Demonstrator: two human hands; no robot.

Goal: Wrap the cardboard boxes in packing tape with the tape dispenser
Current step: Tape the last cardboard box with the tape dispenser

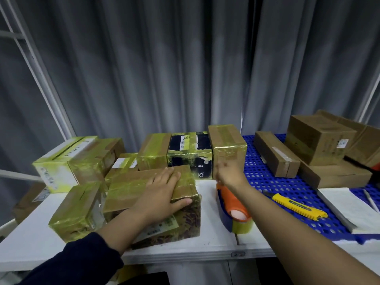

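1. Pressing flat on the nearest brown cardboard box (131, 194), which was wrapped in glossy yellowish tape, my left hand (164, 194) lay on its top. Its fingers (168, 175) were straight and slightly spread and the thumb was over the right front edge. It gripped nothing.
2. That box sat near the front edge of the white tabletop (209, 239), touching a smaller taped box (78, 208) on its left.
3. My right hand (228, 171) hung in the air just in front of a tall taped brown box (228, 145). It was too blurred for me to tell how its fingers were curled or whether they held anything.
4. The orange-and-blue tape dispenser (232, 204) lay on the tabletop just right of the nearest box, below my right wrist, with its roll of yellowish clear tape (243, 225) at the near end. Neither hand was around it.
5. Behind these stood a row of taped boxes, among them a black box with a white label (189, 153).
6. To the right, a blue perforated mat (267, 182) carried a yellow utility knife (298, 206), a long narrow plain brown box (275, 155), a stack of plain brown boxes (318, 138) and a white foam slab (349, 210).
7. A grey pleated curtain (185, 68) hung behind everything.
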